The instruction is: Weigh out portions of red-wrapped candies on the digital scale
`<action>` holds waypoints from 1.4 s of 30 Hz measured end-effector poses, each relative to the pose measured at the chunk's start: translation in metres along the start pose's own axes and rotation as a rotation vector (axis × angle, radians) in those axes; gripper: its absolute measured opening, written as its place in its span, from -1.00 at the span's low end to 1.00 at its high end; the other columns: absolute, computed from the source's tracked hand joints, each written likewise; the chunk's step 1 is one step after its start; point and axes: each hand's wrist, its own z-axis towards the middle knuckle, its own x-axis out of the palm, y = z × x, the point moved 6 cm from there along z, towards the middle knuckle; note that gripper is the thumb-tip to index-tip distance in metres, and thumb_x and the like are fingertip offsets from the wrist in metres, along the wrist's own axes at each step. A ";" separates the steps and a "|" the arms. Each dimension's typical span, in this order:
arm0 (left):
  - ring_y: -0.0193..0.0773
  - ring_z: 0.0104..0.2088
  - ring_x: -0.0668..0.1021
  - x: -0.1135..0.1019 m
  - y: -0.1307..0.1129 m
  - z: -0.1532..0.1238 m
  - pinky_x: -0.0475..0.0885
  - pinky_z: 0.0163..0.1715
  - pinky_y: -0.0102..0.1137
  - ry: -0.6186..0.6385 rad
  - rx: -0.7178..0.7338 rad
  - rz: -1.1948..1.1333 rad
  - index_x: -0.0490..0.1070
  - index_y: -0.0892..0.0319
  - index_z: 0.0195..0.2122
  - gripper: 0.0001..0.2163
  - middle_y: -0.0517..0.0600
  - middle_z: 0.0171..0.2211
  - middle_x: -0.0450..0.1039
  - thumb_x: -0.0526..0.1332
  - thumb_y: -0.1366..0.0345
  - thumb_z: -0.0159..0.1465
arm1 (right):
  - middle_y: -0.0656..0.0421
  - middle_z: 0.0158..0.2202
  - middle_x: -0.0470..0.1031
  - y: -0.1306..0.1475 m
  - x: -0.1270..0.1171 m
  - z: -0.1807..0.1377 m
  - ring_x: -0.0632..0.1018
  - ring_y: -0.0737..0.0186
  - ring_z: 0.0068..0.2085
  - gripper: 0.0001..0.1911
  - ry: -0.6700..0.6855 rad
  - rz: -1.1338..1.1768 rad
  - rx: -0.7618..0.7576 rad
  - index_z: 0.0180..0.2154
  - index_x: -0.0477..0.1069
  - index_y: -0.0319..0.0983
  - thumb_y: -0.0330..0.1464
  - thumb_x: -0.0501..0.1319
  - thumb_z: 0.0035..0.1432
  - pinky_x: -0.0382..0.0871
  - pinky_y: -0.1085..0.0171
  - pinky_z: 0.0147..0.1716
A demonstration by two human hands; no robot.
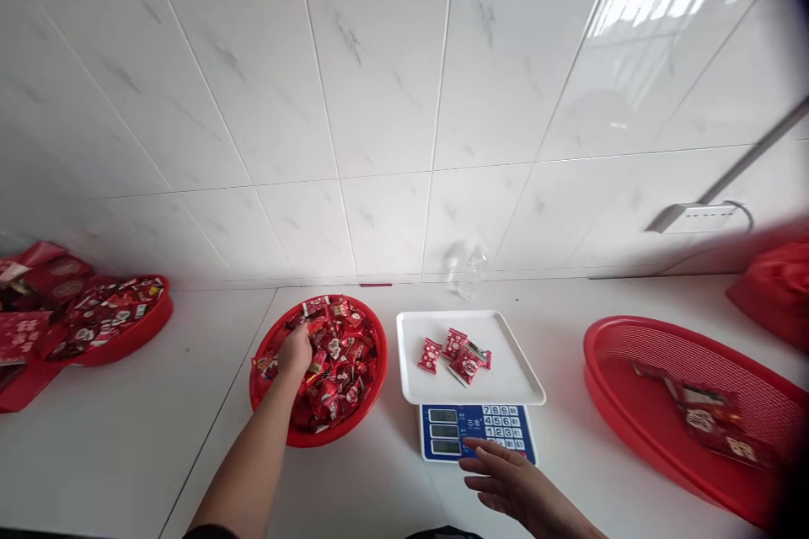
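Left hand (296,354) is dipped into wrapped sweets (347,366), grip hidden
Right hand (515,480), fingers parted, is held near the scale (471,419).

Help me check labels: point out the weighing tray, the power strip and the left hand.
Weighing tray (506,375), head view: bare white surface.
Power strip (699,219), head view: front face.
Left hand (295,351), head view: back of hand.

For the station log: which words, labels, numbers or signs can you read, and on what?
"7 8 9": top key row, scale
"4 5 6": second row
"1 2 3": third row
Too small or blurred: scale displays, panel characters, sweets, red boxes, packets in right basket.
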 end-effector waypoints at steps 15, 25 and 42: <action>-0.25 -0.35 0.51 0.113 -0.135 -0.188 0.41 -0.31 -0.34 0.792 0.110 -0.858 0.29 0.20 -0.07 -0.61 0.02 -0.32 0.45 0.07 0.08 0.15 | 0.27 -0.53 0.43 0.034 0.015 0.033 0.43 0.38 -0.50 -0.65 -0.057 -0.105 -0.264 -0.35 0.37 -0.25 -0.13 0.29 -0.11 0.26 0.34 -0.44; -0.25 -0.36 0.50 0.103 -0.072 -0.174 0.37 -0.29 -0.32 0.701 -0.131 -0.835 0.34 0.21 -0.22 -0.51 0.01 -0.36 0.44 0.17 -0.07 -0.04 | 0.01 0.22 0.06 0.077 -0.078 0.050 0.07 -0.09 0.23 -0.33 -0.772 -1.001 -0.467 0.18 0.02 -0.18 -0.16 0.07 0.03 0.12 -0.02 0.08; -0.24 -0.40 0.50 0.092 -0.051 -0.194 0.37 -0.34 -0.36 0.648 -0.254 -0.940 0.37 0.21 -0.28 -0.49 0.02 -0.42 0.46 0.24 -0.10 -0.11 | 0.23 0.31 -0.27 0.090 0.020 0.120 -0.28 -0.15 0.27 -0.37 -0.342 -1.638 -0.636 0.16 0.00 0.13 0.05 0.01 0.05 -0.45 -0.32 0.07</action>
